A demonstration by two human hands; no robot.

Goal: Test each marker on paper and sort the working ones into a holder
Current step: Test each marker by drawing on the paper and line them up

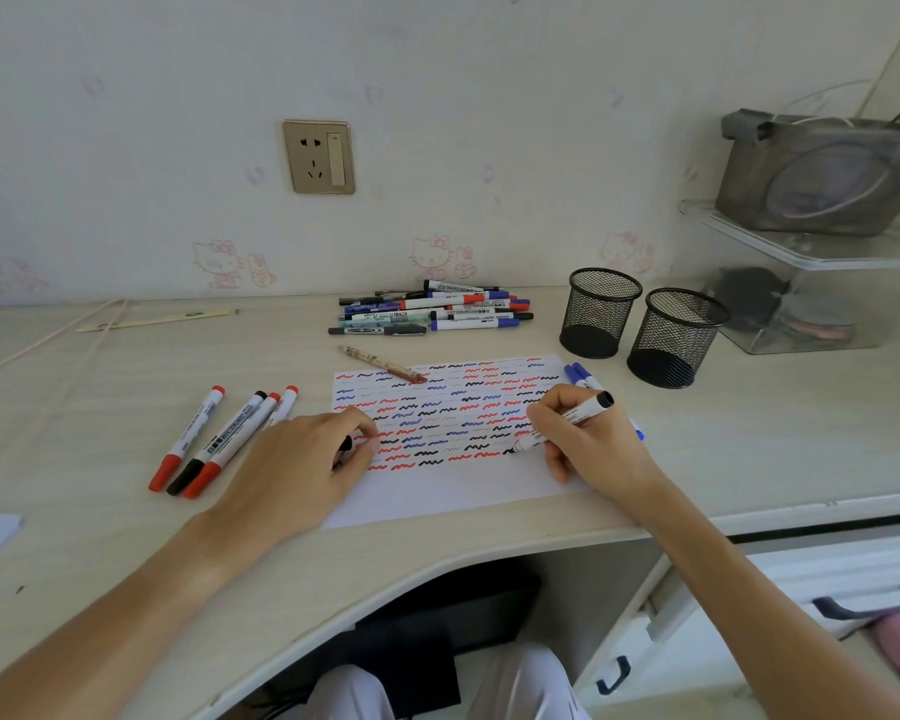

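A white sheet of paper (453, 491) covered in red, blue and black squiggles lies on the desk. My right hand (588, 439) grips a black whiteboard marker (575, 415), its tip touching the paper near the lowest row of squiggles. My left hand (307, 459) rests on the paper's left edge and pinches a black cap (346, 444). Two black mesh holders (599, 311) (676, 337) stand behind, both looking empty. A pile of markers (432, 309) lies at the back. Several red and black markers (219, 439) lie to the left. Blue markers (580, 376) lie beside my right hand.
A patterned pencil (383, 364) lies across the paper's top left corner. A clear box (806, 283) with a grey bag (822, 174) on top stands at the right. A wall socket (318, 156) is behind. The desk's curved front edge (437, 569) runs below my arms.
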